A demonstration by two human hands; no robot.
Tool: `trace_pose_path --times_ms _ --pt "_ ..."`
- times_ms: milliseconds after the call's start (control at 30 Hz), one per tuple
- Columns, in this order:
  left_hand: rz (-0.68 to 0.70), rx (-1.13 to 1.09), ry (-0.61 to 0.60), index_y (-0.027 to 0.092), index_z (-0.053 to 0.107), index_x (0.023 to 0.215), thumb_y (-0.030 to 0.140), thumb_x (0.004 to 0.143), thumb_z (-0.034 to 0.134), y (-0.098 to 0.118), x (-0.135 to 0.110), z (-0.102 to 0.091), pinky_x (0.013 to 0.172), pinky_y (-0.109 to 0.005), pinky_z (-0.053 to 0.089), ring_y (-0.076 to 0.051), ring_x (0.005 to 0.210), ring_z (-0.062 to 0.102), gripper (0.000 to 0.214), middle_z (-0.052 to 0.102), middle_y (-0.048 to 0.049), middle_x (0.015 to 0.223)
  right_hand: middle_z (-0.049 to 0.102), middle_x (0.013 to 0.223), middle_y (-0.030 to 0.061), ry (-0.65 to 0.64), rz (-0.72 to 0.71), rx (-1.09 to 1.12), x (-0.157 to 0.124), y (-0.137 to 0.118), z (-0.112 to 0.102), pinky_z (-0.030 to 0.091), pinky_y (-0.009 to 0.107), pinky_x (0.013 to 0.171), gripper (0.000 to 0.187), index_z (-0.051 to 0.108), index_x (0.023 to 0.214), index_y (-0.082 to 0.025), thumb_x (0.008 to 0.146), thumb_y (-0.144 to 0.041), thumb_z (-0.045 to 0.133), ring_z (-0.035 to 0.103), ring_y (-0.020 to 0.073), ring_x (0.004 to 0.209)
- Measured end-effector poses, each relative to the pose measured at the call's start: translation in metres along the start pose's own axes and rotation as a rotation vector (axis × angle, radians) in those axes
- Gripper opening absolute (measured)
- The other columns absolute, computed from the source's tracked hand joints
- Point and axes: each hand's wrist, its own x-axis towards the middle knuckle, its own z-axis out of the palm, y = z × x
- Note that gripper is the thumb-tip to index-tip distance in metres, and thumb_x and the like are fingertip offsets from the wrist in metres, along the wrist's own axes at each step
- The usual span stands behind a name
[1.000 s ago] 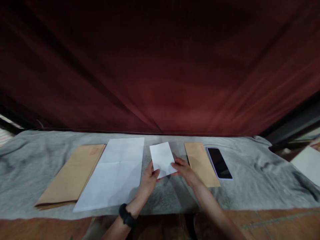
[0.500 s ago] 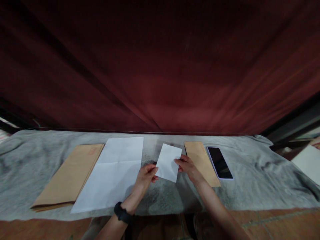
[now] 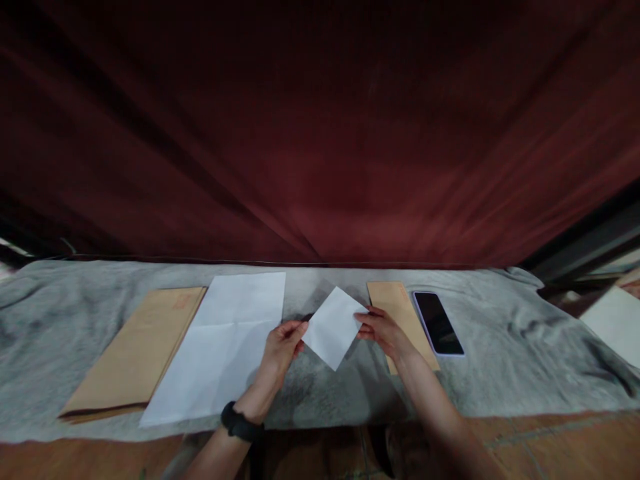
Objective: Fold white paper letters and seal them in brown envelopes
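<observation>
While left hand [image 3: 283,340] and right hand [image 3: 383,330] pinch the paper [image 3: 334,327] mid-frame by opposite corners, an uneven tug could tear it.

Two bare hands were noted, the left hand [image 3: 283,340] and the right hand [image 3: 383,328], each on a bare forearm that ran to the lower edge of the view. The left wrist wore a black band [image 3: 241,423], fairly wide, matte and snug. Whether it was a watch or a plain strap could not be told in the dim light. The right wrist and forearm were uncovered along all that showed.
</observation>
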Motion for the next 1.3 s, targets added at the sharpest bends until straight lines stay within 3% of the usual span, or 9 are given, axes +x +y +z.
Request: trace_pose_path --times_ms 200,367,467,600,833,1067,1300 --pt "0.007 0.032 -0.049 0.016 0.072 0.078 0.053 0.06 0.078 -0.002 0.003 -0.003 0.048 -0.024 0.033 -0.011 0.048 0.048 0.042 0.057 0.0026 0.053 0.076 0.092 0.0067 -0.038 -0.033 -0.105 -0.001 -0.001 -0.005 0.059 0.032 0.068 0.036 0.067 0.097 -0.019 0.069 -0.035 0.082 0.072 0.0213 0.078" --pt "0.127 0.165 -0.122 0.018 0.071 0.071 0.049 0.064 0.071 0.001 0.006 -0.004 0.05 -0.025 0.034 -0.011 0.048 0.044 0.032 0.057 0.0022 0.055 0.074 0.093 0.0027 -0.041 -0.281 -0.262 0.002 -0.009 0.0 0.052 0.028 0.07 0.042 0.07 0.102 -0.02 0.069 -0.045 0.08 0.067 0.0192 0.082" --pt "0.155 0.223 -0.161 0.019 0.07 0.068 0.049 0.065 0.069 0.002 0.005 -0.001 0.05 -0.026 0.033 -0.011 0.048 0.043 0.03 0.055 0.0028 0.054 0.071 0.081 -0.0002 -0.107 -0.315 -0.37 0.003 -0.011 0.004 0.046 0.025 0.063 0.04 0.072 0.102 -0.021 0.073 -0.049 0.075 0.062 0.0161 0.072" --pt "0.2 0.28 -0.152 0.02 0.069 0.066 0.048 0.067 0.067 0.001 0.004 0.002 0.052 -0.026 0.033 -0.013 0.052 0.045 0.028 0.054 0.0026 0.054 0.063 0.065 -0.0027 -0.193 -0.292 -0.478 0.005 -0.007 0.005 0.039 0.024 0.055 0.032 0.072 0.082 -0.02 0.075 -0.051 0.07 0.054 0.0135 0.061" --pt "0.137 0.246 -0.124 0.019 0.069 0.064 0.048 0.065 0.069 -0.005 0.01 -0.001 0.05 -0.025 0.034 -0.012 0.048 0.044 0.029 0.055 0.0026 0.053 0.058 0.059 -0.0029 -0.032 -0.347 -0.59 0.015 0.001 0.005 0.036 0.024 0.055 0.024 0.07 0.072 -0.02 0.073 -0.043 0.063 0.051 0.0137 0.06" --pt "0.125 0.287 -0.091 0.021 0.061 0.058 0.049 0.064 0.069 -0.014 0.018 -0.005 0.05 -0.025 0.033 -0.012 0.047 0.046 0.03 0.052 0.0037 0.048 0.061 0.059 -0.0017 -0.01 -0.365 -0.681 0.017 0.001 0.002 0.037 0.025 0.058 0.02 0.07 0.065 -0.02 0.073 -0.037 0.062 0.054 0.0157 0.062" --pt "0.13 0.204 -0.048 0.021 0.058 0.066 0.054 0.073 0.065 -0.003 0.011 -0.002 0.048 -0.023 0.03 -0.01 0.045 0.043 0.035 0.048 0.006 0.047 0.059 0.061 -0.001 -0.02 -0.349 -0.594 0.013 -0.001 0.003 0.035 0.026 0.059 0.029 0.069 0.068 -0.019 0.072 -0.047 0.061 0.051 0.0157 0.063"
